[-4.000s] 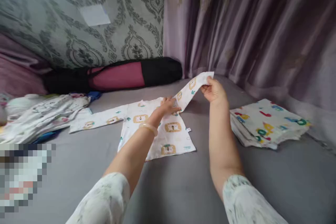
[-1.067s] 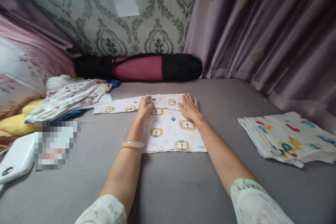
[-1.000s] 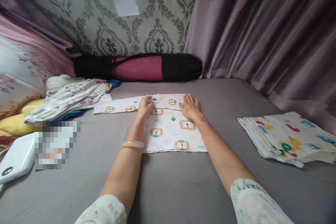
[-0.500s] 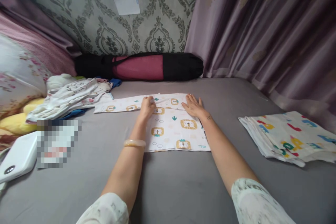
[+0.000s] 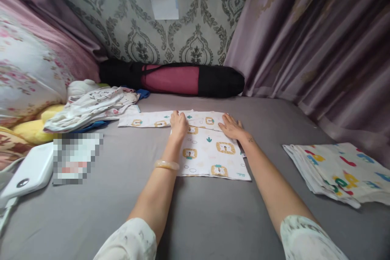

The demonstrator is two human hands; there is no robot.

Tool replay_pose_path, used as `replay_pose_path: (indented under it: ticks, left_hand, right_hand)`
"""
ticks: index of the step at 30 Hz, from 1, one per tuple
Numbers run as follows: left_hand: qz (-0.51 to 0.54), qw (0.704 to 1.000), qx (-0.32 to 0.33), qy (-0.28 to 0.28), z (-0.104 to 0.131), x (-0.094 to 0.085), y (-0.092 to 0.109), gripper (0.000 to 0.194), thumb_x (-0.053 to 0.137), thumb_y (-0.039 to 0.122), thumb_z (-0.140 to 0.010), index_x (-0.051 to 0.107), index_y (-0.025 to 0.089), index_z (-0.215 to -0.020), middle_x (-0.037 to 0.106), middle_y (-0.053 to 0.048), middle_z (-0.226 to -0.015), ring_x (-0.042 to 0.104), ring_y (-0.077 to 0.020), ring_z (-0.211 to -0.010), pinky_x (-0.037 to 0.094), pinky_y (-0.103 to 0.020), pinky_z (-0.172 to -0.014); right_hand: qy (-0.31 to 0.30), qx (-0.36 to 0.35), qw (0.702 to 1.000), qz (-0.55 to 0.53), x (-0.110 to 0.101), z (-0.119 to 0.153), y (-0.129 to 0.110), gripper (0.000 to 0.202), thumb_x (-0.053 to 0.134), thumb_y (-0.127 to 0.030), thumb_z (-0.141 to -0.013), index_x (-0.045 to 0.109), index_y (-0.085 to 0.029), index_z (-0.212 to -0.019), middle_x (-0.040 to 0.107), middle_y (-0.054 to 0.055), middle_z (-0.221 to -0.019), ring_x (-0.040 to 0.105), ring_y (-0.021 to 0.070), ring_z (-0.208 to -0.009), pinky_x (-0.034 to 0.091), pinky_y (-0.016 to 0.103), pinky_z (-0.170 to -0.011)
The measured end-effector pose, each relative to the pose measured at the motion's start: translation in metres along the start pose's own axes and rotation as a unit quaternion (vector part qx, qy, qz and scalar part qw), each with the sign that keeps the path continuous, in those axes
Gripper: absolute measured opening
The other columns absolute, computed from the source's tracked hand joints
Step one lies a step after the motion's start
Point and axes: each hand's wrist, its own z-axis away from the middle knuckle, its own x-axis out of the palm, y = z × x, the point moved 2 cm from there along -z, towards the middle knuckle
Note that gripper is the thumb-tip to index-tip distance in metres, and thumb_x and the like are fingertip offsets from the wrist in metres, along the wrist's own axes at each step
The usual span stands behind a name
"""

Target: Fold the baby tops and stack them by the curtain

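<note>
A white long-sleeved shirt point(image 5: 199, 158) with yellow lion faces and green leaves lies flat in front of me. One sleeve point(image 5: 146, 119) stretches out to the left, while a folded strip of the same cloth crosses the upper body. At the left end of this strip, my left hand point(image 5: 179, 124) is closed on the shirt, its fingertips partly hidden. My right hand point(image 5: 232, 126) rests on the upper right edge with its fingers spread and palm down. A pale bangle point(image 5: 167, 165) circles my left forearm.
On the right lies a folded white cloth point(image 5: 338, 170) with colourful letters. Rumpled clothes point(image 5: 97, 105), a yellow plush item point(image 5: 33, 126) and a white device with a cable point(image 5: 30, 168) are at left. A black and red long bag point(image 5: 170, 79) lies along the wall.
The view has turned slightly left, so everything appears further right. Both hands stay on the shirt in nearly the same places; the shirt looks the same.
</note>
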Motion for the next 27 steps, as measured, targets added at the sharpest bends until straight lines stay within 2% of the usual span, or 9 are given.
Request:
replay_pose_path:
  ticks: [3, 7, 10, 12, 20, 27]
  left_hand:
    - [-0.022, 0.998, 0.052, -0.002, 0.005, -0.003, 0.019, 0.034, 0.043, 0.011, -0.088, 0.059, 0.013, -0.117, 0.048, -0.020, -0.139, 0.049, -0.0315, -0.124, 0.043, -0.045, -0.099]
    - [-0.017, 0.992, 0.117, -0.035, 0.009, 0.007, 0.038, 0.041, 0.038, 0.014, -0.092, 0.052, 0.015, -0.131, 0.046, -0.014, -0.148, 0.038, -0.0277, -0.139, 0.032, -0.046, -0.113]
    - [-0.021, 0.993, 0.105, -0.058, 0.009, 0.014, 0.039, 0.044, 0.033, 0.020, -0.097, 0.048, 0.015, -0.138, 0.045, -0.012, -0.151, 0.032, -0.0267, -0.144, 0.022, -0.047, -0.119]
    - [-0.022, 0.993, 0.089, -0.072, 0.007, 0.018, 0.034, 0.046, 0.029, 0.023, -0.099, 0.045, 0.013, -0.141, 0.044, -0.012, -0.152, 0.032, -0.0265, -0.144, 0.022, -0.045, -0.119]
    - [-0.040, 0.994, 0.058, -0.089, 0.004, 0.034, 0.019, 0.053, 0.024, 0.032, -0.101, 0.039, 0.009, -0.147, 0.037, -0.014, -0.155, 0.028, -0.0265, -0.146, 0.021, -0.044, -0.120]
    - [-0.058, 0.992, 0.036, -0.103, 0.005, 0.033, 0.019, 0.058, 0.022, 0.037, -0.100, 0.037, 0.009, -0.149, 0.030, -0.012, -0.159, 0.022, -0.0288, -0.148, 0.019, -0.048, -0.120]
  right_hand:
    - [0.026, -0.006, 0.998, 0.052, -0.009, -0.001, -0.022, 0.065, 0.026, -0.041, -0.099, 0.024, -0.009, -0.155, 0.012, 0.013, -0.164, 0.006, 0.0285, -0.151, 0.004, 0.058, -0.118]
    - [0.098, -0.089, 0.990, 0.055, -0.007, -0.003, -0.075, 0.060, 0.019, -0.032, -0.099, 0.028, -0.008, -0.154, 0.021, 0.012, -0.162, 0.010, 0.0251, -0.150, 0.005, 0.054, -0.120]
    - [0.081, -0.148, 0.984, 0.055, 0.006, -0.008, -0.106, 0.061, 0.023, -0.026, -0.097, 0.026, -0.006, -0.154, 0.022, 0.012, -0.162, 0.012, 0.0251, -0.150, 0.005, 0.052, -0.120]
    - [0.061, -0.158, 0.984, 0.051, 0.013, -0.012, -0.115, 0.062, 0.024, -0.026, -0.096, 0.024, -0.004, -0.154, 0.021, 0.012, -0.162, 0.012, 0.0257, -0.150, 0.006, 0.053, -0.120]
    - [0.053, -0.147, 0.988, 0.002, 0.023, -0.018, -0.102, 0.062, 0.016, -0.034, -0.099, 0.024, -0.011, -0.155, 0.017, 0.006, -0.163, 0.012, 0.0205, -0.150, 0.008, 0.048, -0.121]
    - [0.055, -0.086, 0.995, -0.004, 0.020, -0.013, -0.079, 0.064, 0.017, -0.036, -0.099, 0.021, -0.005, -0.155, 0.015, 0.010, -0.163, 0.008, 0.0211, -0.151, 0.005, 0.047, -0.121]
